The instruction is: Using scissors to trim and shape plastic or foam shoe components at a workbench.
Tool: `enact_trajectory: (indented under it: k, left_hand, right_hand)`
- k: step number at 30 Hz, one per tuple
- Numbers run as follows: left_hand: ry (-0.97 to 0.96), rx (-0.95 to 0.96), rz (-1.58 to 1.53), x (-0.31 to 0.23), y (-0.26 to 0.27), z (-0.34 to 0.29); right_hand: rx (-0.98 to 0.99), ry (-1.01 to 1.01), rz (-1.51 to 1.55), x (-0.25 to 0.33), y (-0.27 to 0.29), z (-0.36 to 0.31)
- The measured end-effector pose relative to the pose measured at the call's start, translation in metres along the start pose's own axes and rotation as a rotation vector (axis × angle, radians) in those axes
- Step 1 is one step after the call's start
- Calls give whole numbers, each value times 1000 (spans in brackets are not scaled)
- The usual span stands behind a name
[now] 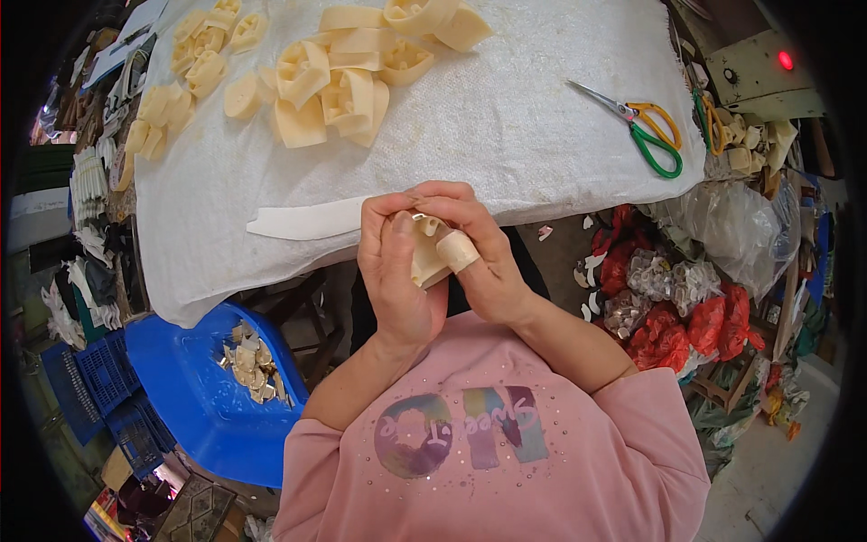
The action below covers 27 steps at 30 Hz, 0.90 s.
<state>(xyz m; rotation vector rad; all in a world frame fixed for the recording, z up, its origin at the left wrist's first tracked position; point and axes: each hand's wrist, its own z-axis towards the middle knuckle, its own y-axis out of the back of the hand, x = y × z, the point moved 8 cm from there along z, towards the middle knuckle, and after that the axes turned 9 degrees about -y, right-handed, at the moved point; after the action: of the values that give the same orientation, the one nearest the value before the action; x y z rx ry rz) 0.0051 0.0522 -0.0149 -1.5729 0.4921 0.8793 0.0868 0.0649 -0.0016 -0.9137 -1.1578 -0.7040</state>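
Both hands meet at the table's near edge around a cream-coloured, curved piece (427, 256) with a small shiny bit at its top. My left hand (395, 280) is closed on its left side, thumb raised along it. My right hand (492, 266) grips the other side, fingers bent over the top; a cream wrap (457, 251) covers its thumb. A white flat strip (302, 222) runs left from behind my left hand over the cloth; whether it joins the held piece I cannot tell. Fingers hide much of that piece.
White woven cloth (524, 135) covers the table. Cream coiled bands (348, 99) lie in groups at the far left. Scissors (646, 126) with green and orange handles rest at the right. A blue basin (203, 397) with metallic pieces (253, 366) stands lower left; red bags (691, 330) crowd the right.
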Motion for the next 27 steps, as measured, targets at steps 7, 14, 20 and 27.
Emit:
enact_trajectory:
  k: [7, 14, 20, 27]
  left_hand:
    - [35, 119, -2, 5, -6, -4]
    - [-4, 92, 85, 3, -7, -7]
    - [-24, 9, 122, -3, -9, -3]
    - [37, -54, 12, 1, 2, -1]
  right_hand:
    - [-14, -256, 254, -20, 17, 7]
    - [2, -12, -27, 0, 13, 10]
    - [47, -45, -89, -4, 9, 6]
    - [114, -236, 145, -9, 2, 0]
